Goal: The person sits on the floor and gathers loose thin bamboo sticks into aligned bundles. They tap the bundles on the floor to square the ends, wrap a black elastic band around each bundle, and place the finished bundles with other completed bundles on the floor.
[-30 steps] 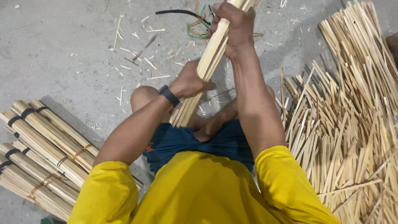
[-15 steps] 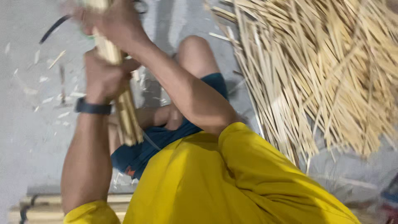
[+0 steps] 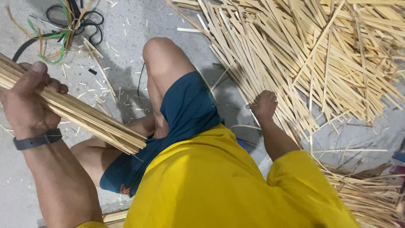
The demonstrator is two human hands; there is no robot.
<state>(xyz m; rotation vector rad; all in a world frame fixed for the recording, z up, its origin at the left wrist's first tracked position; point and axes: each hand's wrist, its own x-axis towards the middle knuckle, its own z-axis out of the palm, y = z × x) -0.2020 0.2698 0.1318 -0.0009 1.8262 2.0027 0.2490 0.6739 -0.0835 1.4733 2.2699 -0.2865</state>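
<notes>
Counting the stock: one bundle of bamboo strips (image 3: 80, 114) in hand, too many strips in it to number; one large loose heap of strips (image 3: 320, 63) on the floor (image 3: 33, 198), likewise uncountable; one tangle of black, green and orange cords (image 3: 69, 23); many small offcuts (image 3: 107, 95) scattered over the concrete.

Left hand (image 3: 27, 103): grip wrapped tightly round the bundle near its far end, thumb laid along the top. The bundle runs from this grip slantwise toward the body and ends above the left thigh. One dark wristband (image 3: 38, 139) sits just below the hand.

Right hand (image 3: 263, 104): fingers curled down into the near edge of the heap, touching the strips there; whether any strip is actually pinched in this grip cannot be told.

Surroundings: the raised knee (image 3: 162, 52) and blue shorts (image 3: 185, 109) lie between the two grips, keeping them well apart. The cords lie on the floor beyond the left grip, the offcuts between that grip and the knee. A yellow shirt (image 3: 219, 185) fills the near foreground.
</notes>
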